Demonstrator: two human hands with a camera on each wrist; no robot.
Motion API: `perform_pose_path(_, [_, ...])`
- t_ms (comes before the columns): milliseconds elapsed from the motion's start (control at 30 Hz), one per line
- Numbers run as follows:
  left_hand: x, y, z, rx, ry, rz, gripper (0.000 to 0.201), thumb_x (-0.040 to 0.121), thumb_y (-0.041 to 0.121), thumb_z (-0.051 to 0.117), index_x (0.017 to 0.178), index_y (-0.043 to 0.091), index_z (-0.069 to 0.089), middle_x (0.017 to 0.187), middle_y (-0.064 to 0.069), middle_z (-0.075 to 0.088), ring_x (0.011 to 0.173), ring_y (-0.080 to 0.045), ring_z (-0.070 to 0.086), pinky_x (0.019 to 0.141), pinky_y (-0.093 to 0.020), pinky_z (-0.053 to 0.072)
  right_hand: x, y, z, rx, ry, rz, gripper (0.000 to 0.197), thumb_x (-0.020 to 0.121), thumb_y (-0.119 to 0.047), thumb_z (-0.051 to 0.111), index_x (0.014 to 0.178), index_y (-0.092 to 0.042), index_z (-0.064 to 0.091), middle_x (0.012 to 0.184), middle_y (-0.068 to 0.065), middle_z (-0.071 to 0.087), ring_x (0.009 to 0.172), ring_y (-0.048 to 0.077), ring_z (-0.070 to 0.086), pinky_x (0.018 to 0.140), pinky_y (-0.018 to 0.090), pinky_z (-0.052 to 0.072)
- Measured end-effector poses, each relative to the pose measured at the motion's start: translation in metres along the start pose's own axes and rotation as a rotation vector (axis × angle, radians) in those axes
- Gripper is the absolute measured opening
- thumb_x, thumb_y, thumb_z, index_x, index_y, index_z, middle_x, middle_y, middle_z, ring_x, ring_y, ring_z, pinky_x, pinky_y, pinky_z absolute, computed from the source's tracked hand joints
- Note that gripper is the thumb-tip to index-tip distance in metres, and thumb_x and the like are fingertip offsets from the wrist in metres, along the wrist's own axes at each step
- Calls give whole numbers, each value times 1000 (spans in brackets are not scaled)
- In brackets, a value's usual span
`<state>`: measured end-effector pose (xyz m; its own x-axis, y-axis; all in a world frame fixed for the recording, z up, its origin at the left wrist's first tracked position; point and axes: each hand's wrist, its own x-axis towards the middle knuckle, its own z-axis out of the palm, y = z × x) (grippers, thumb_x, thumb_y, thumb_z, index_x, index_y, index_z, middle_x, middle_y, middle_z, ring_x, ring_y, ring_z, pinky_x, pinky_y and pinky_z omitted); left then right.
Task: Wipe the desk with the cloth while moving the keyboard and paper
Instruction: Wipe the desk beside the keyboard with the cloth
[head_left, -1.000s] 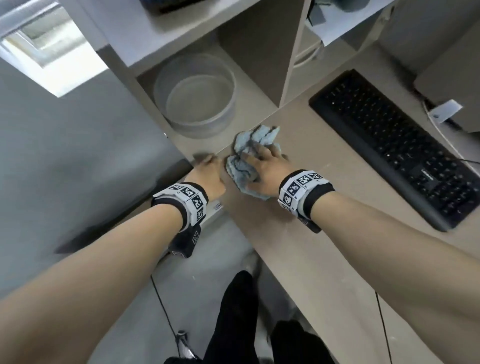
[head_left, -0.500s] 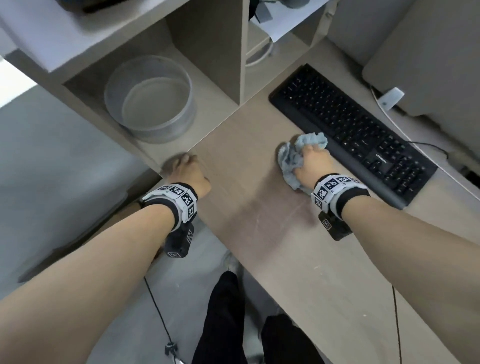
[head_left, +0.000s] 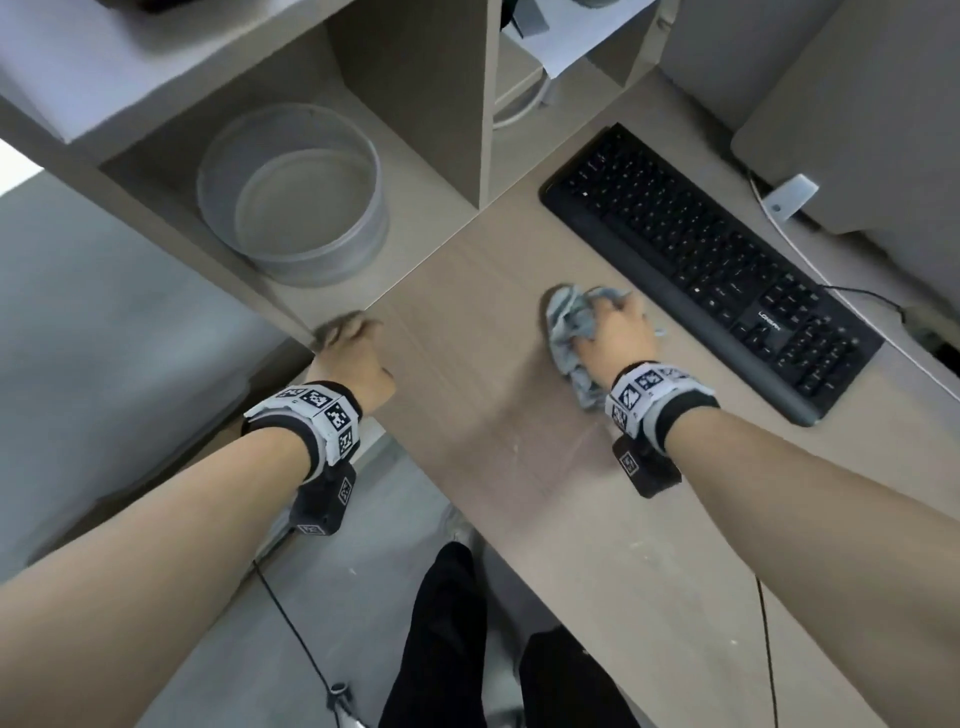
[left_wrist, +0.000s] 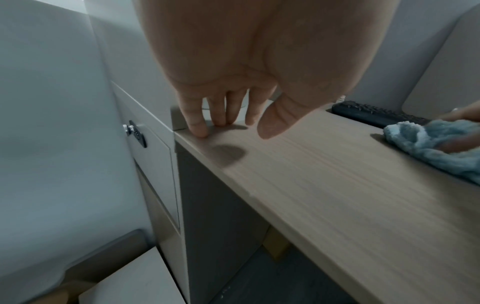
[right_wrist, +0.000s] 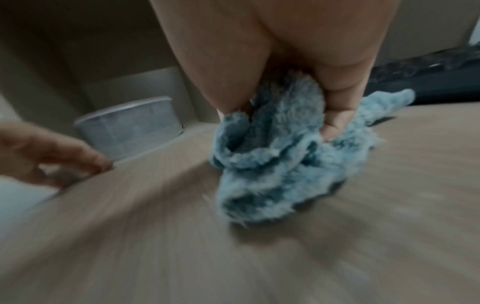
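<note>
My right hand (head_left: 615, 332) grips a crumpled light-blue cloth (head_left: 569, 332) and presses it on the wooden desk (head_left: 467, 364), just left of the black keyboard (head_left: 711, 270). In the right wrist view the cloth (right_wrist: 272, 160) bunches under my curled fingers (right_wrist: 335, 123). My left hand (head_left: 353, 348) rests at the desk's left front corner, holding nothing. In the left wrist view its straight fingers (left_wrist: 197, 123) touch the desk edge (left_wrist: 311, 174). White paper (head_left: 556, 52) lies on a shelf at the top.
A round mesh bin (head_left: 296, 197) sits in the open shelf compartment left of the desk. A cable and white connector (head_left: 789, 195) run behind the keyboard near a grey pad (head_left: 857, 130). A drawer unit (left_wrist: 145, 144) stands left of the desk. My legs (head_left: 441, 649) are below.
My right hand swept the cloth from the left corner rightward to beside the keyboard, then drew it back slightly left. The left hand stayed at the corner. The head view shifted.
</note>
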<state>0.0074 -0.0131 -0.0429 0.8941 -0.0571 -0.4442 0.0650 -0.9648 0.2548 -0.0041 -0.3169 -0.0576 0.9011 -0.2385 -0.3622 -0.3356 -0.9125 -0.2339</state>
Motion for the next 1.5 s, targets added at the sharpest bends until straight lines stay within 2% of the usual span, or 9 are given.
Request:
perform_pose_path(100, [-9,-14,-6,-126,66,-60,56,75,0,49,131,4,46,142,-18,39,134,-34,33,111,-40,32,16,-45,7,64,-34,19,56,88,-17,59,141,-10,42,141,18,30,122,44,45,99,46,43])
perform_pose_path(233, [-22,-29,-9,-102,49,-46,56,78,2,43,133,8,49,142,-12,44,134,-29,37,107,-40,41,-15,-121,42,-30,-209,-320,81,77,-20,71,149,-14,33,152,16,20,135,42,31,104,50,40])
perform_pose_path(367, [-20,-41,-8,-61,46,16,53,78,1,44,129,7,55,140,-10,47,131,-29,42,106,-37,41,-54,-121,56,-172,-303,-627,79,86,-23,62,154,-17,23,153,16,17,131,45,38,99,50,48])
perform_pose_path(633, [-25,-53,-9,-47,19,56,57,78,3,47,132,19,55,143,7,45,133,-19,38,108,-33,38,39,-120,3,-28,-78,-86,60,89,-28,61,144,-16,39,139,12,32,115,41,55,93,46,47])
perform_pose_path(833, [-25,-51,-11,-4,-32,70,59,76,5,48,133,18,54,145,4,42,135,-19,34,107,-40,41,-18,-196,55,-271,-206,-568,64,89,-36,58,146,-13,40,154,14,26,133,43,37,100,51,42])
perform_pose_path(1033, [-30,-47,-2,-12,-42,57,66,73,4,46,139,11,46,147,-1,37,135,-22,31,107,-45,40,-76,-104,58,-156,-243,-553,64,92,-24,54,151,-15,31,152,13,23,110,43,55,80,48,55])
perform_pose_path(1167, [-39,-35,6,-144,38,-31,61,77,4,47,138,7,44,146,-10,35,134,-30,30,112,-41,33,-70,-45,30,18,-196,-343,63,88,-26,60,147,-19,39,140,11,39,108,35,59,90,39,50])
perform_pose_path(1333, [-72,-14,29,-175,116,-91,61,76,0,48,137,0,45,144,-18,38,132,-38,32,114,-39,28,-48,43,-26,125,-17,-25,48,89,-23,63,133,-19,42,119,7,49,100,31,59,83,38,50])
perform_pose_path(1500, [-99,2,53,-143,53,-77,60,77,0,49,136,3,46,147,-11,37,135,-32,31,115,-38,28,-55,78,-19,-74,-63,102,51,93,-8,46,142,-21,43,142,17,34,108,42,58,82,39,45])
